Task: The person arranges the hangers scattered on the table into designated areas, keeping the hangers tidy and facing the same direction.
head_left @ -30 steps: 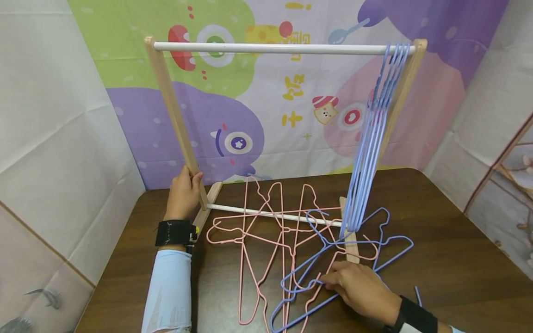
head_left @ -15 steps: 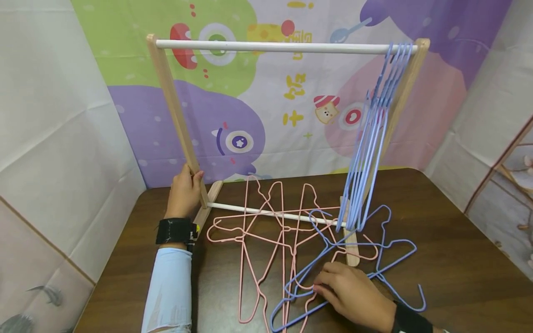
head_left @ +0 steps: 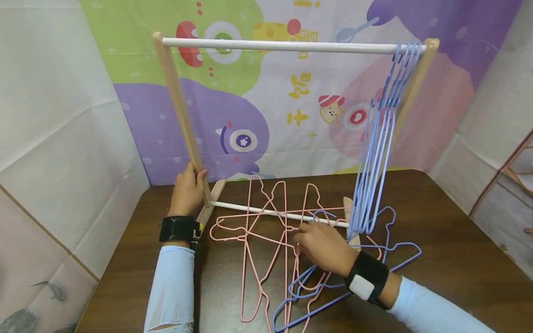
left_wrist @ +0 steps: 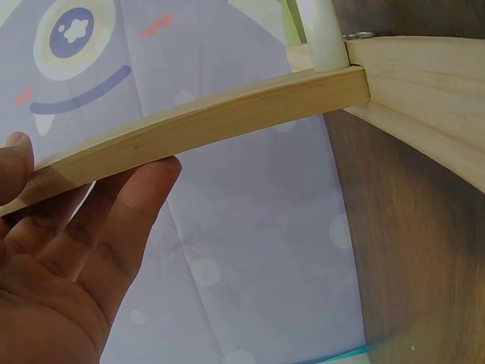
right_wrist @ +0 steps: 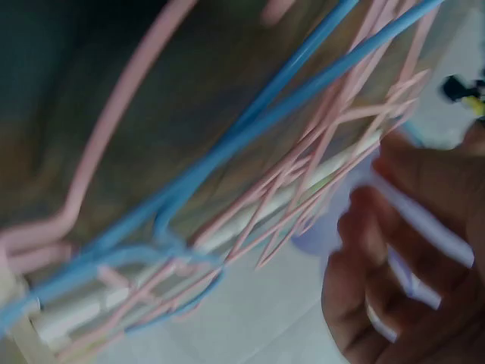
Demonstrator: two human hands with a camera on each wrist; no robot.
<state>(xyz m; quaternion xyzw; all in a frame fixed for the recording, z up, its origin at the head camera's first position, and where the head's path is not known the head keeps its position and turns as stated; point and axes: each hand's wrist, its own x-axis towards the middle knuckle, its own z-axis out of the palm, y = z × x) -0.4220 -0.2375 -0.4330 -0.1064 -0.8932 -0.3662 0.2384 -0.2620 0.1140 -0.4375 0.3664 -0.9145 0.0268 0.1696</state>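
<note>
Head view: at the rack (head_left: 291,45), we are gripping the pale wooden left post (head_left: 180,104) with the left hand (head_left: 187,192). In front of the rack's lower bar (head_left: 233,206), the right hand (head_left: 326,247) is reaching over slim pink hangers (head_left: 269,239), which are lying crossed over that bar. Powder-blue hangers (head_left: 389,104) are hanging bunched at the rack's right end; loose blue hangers (head_left: 320,308) are lying before its right foot (head_left: 348,204).

Left wrist view: the rack's post is showing squared edges; thumb (left_wrist: 14,171) and fingers (left_wrist: 136,212) are clasping it.

Right wrist view: we are bending the fingers loosely, holding nothing visible.
</note>
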